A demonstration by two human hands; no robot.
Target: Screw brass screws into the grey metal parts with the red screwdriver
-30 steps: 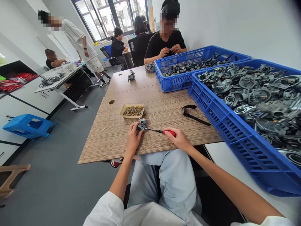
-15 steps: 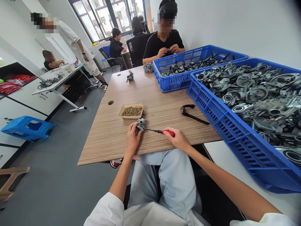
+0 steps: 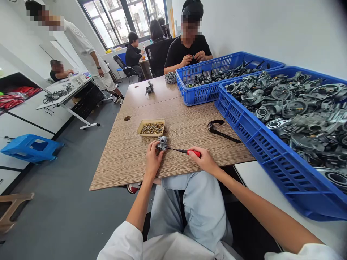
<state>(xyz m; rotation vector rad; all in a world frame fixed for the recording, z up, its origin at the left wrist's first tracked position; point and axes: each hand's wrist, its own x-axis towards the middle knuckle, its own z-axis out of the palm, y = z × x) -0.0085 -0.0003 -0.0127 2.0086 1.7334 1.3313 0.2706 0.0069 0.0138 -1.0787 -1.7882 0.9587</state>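
A small grey metal carburetor (image 3: 162,143) rests on the wooden table, gripped by the fingers of my left hand (image 3: 154,157). My right hand (image 3: 202,158) is closed around the red handle of a screwdriver (image 3: 193,153). Its dark shaft lies nearly level and points left, with the tip at the carburetor's right side; whether it sits in a screw is too small to tell. Just behind the carburetor stands a cream tray (image 3: 139,131) filled with small brass-coloured parts.
Two blue crates (image 3: 271,159) of metal parts line the right side. A black wristwatch (image 3: 223,133) lies nearby. Another carburetor (image 3: 149,88) stands farther back. Across the table sits a person in black (image 3: 173,57); a person in white (image 3: 81,47) stands at left.
My hands, the carburetor and the screwdriver hold practically the same positions. At the left, the standing person in white has leaned slightly farther left.
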